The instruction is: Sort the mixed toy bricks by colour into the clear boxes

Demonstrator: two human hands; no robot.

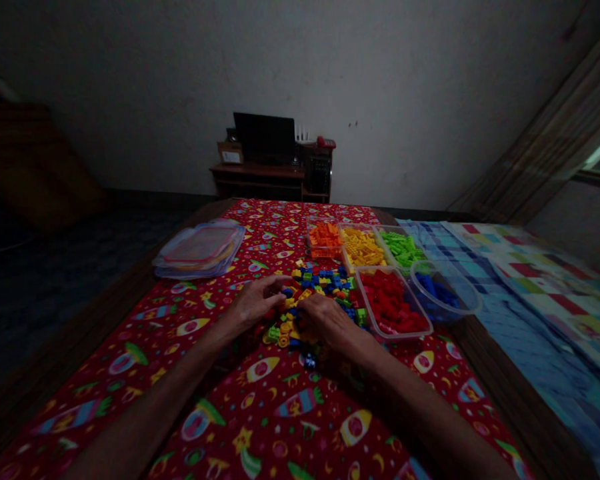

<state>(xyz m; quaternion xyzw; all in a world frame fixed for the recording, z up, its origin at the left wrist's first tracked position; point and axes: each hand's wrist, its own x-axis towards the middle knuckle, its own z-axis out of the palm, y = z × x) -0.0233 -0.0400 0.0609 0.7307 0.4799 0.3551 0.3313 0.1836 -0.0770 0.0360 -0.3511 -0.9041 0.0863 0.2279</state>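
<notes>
A heap of mixed small building bricks (316,288) in yellow, blue, green and red lies on the red rocket-print tablecloth (280,407). My left hand (257,301) rests on the heap's left side with fingers curled among the bricks. On the near right of the heap, my right hand (329,319) has its fingers bent down onto the pieces. What either hand pinches is too small and dark to name. Sorted bricks fill clear tubs: orange (324,239), yellow (363,247), green (403,247), red (393,303), and a round blue bowl (445,291).
A stack of clear lids (200,249) lies at the left of the cloth. A checked blue cloth (525,300) covers the surface to the right. Beyond the table, a wooden desk (273,175) with a dark monitor stands against the wall.
</notes>
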